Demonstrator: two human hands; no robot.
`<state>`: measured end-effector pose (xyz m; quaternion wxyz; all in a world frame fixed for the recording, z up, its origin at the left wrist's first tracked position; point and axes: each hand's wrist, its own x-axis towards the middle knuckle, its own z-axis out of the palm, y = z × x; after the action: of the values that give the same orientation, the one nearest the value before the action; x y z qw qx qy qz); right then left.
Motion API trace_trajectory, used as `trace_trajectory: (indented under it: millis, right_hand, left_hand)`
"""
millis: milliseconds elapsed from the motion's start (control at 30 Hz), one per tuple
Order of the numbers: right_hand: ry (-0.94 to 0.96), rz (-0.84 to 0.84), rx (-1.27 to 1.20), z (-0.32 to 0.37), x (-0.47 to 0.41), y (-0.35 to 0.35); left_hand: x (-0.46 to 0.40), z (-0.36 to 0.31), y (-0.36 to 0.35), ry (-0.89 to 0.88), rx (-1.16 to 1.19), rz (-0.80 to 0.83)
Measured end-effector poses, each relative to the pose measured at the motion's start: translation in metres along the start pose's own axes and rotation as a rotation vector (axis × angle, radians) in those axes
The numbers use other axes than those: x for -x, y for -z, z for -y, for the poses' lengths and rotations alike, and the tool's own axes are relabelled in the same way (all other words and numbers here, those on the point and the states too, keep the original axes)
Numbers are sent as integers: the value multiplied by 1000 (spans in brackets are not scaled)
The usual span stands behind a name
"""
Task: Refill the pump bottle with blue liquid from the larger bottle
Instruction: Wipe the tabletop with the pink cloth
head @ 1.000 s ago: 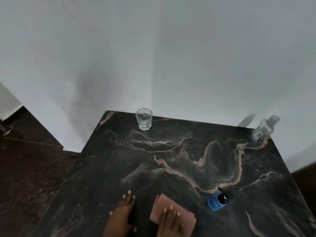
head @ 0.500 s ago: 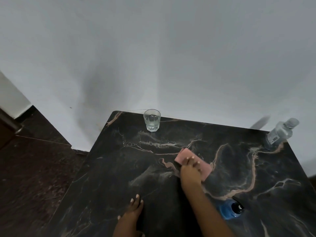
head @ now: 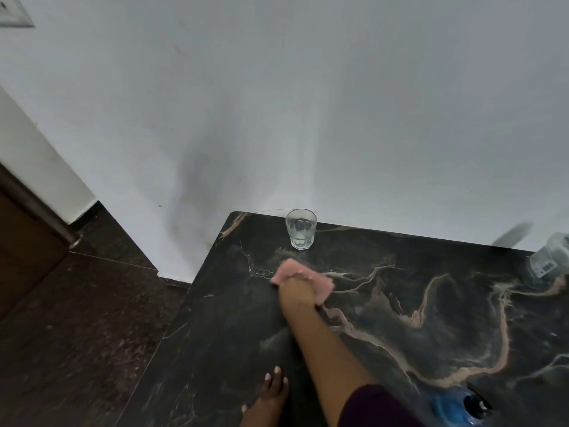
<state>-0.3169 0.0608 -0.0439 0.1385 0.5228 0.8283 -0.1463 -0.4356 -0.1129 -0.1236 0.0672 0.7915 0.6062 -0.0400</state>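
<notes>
A plain white wall [head: 308, 103] fills the upper two thirds of the frame. A dark speckled floor [head: 77, 334] occupies the lower left, with a brown wooden door edge [head: 21, 251] at the far left. A black marble-patterned tabletop with tan veining [head: 431, 318] covers the lower right and abuts the wall.

The right hand [head: 297, 292] is extended across the upper centre of the tabletop. It lies palm down, fingers closed over a pink cloth [head: 303, 277] and pressing it against the surface. The forearm runs from the lower centre of the frame, ending in a dark maroon sleeve [head: 375, 408]. The left hand [head: 268, 399] rests at the bottom centre, flat on the tabletop with fingers extended, holding nothing.

A blue pump bottle with a black pump head [head: 462, 408] stands at the lower right, well apart from both hands. A clear plastic bottle with a label [head: 551, 257], blurred, sits at the right edge near the wall. A clear faceted drinking glass holding clear liquid [head: 300, 228] stands at the rear edge of the tabletop, near the cloth.
</notes>
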Motion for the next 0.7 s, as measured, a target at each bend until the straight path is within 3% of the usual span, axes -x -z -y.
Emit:
trace_trajectory:
  millis: [33,67,100,133,167,200,233,300,333,367,467,567,633,700]
  right_hand:
    - [-133,57,-65,12,-10,-6]
    - [-139,35,-84,36,-9,-10]
    - [-107,-40,-120,61,-17,-26]
    - [2,-29,-162,92,-7,-45]
    - [77,-35,-213,105,0,-58]
    - [56,-35,-270,95,3,-59]
    - [40,-57,-308,78,1,-59]
    - [39,-77,-419,48,10,-60]
    - [-22,-99,-501,30,13,-59]
    - [-86,-141,-495,10,15,-59]
    - [-369,-194,-385,-61,34,-59]
    - [-687,-251,-324,-108,55,-64]
    - [-873,-274,-309,-132,63,-66]
    - [-1015,-188,-305,-145,67,-63]
  left_hand:
    - [-13,-2,5,-80,75,-53]
    - [-17,8,6,-138,14,-100]
    - [-21,4,37,-139,26,-58]
    - [-23,-2,56,-169,202,-93]
    - [-26,-6,72,123,442,-74]
    - [-30,-2,80,238,453,27]
    - [-29,-5,79,256,338,132]
    - [-7,-5,40,80,-115,291]
    - [2,-5,24,13,-221,369]
    - [10,-1,13,-32,-130,434]
    - [10,-2,7,78,206,666]
    - [7,-2,4,4,232,670]
    - [8,-4,4,76,272,681]
    - [7,-5,9,118,320,671]
